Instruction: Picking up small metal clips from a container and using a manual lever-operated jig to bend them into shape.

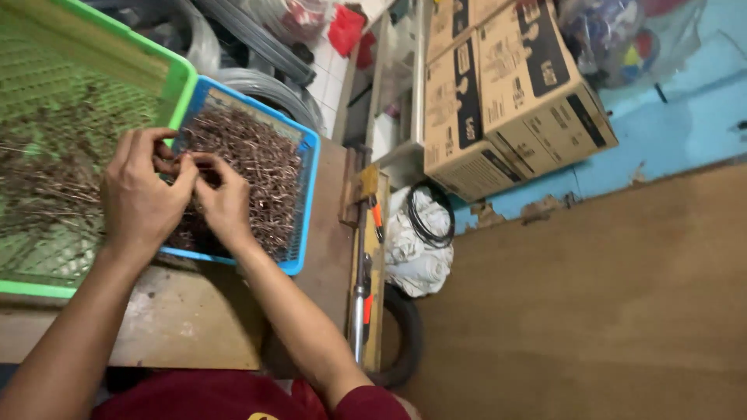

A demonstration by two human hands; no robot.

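A blue plastic basket on a worn wooden table holds a heap of thin brown metal pieces. Beside it on the left lies a larger green basket with more brown strands. My left hand and my right hand meet over the left side of the blue basket. Both hands pinch small brown pieces between their fingertips. What lies under the palms is hidden.
Cardboard boxes are stacked at the back right against a blue wall. A white cloth bundle with a black cable coil lies on the floor. Tools with orange handles rest at the table's edge. A brown board covers the right side.
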